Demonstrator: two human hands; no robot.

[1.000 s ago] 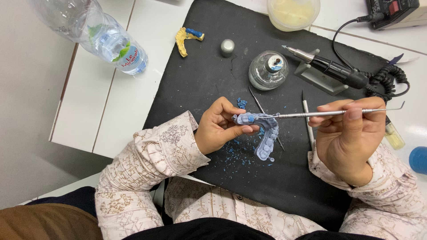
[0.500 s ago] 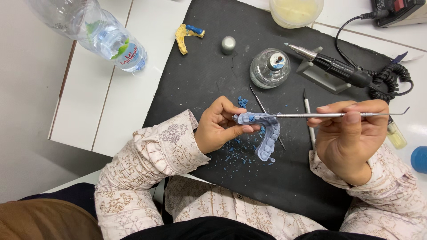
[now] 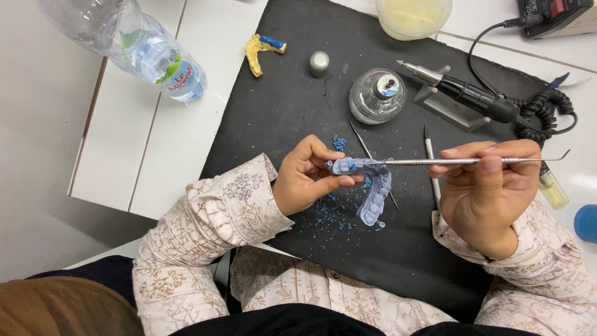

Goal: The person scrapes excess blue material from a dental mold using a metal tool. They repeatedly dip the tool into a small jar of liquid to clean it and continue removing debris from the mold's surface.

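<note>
Blue dental arch (image 3: pixel 372 186) sat pinched at 1 end between the thumb and fingers of the left hand (image 3: pixel 305 177), held just above the black mat (image 3: pixel 280 112). From that grip its curved row of teeth ran toward the person and slightly right, so the free end hung clear of the fingers. The right hand (image 3: pixel 482 193) was closed around a thin metal carver (image 3: pixel 460 161), thumb on top. The carver lay almost level, its long axis running left to right, and its working tip met the arch close to the left thumb; the hooked far end stuck out past the right hand. So the arch lay to the left of the right hand, along the line of the tool.

Blue shavings (image 3: pixel 329 214) were scattered on the mat under both hands, and 2 more slim tools (image 3: pixel 430 155) lay between them. Farther off stood a glass burner (image 3: pixel 377 95), a small metal cap (image 3: pixel 319 63), a handpiece (image 3: pixel 463 93) on its rest, a yellow cast (image 3: pixel 258 53), a tub (image 3: pixel 413 15), and a water bottle (image 3: pixel 140 50) on the white table (image 3: pixel 161 155).
</note>
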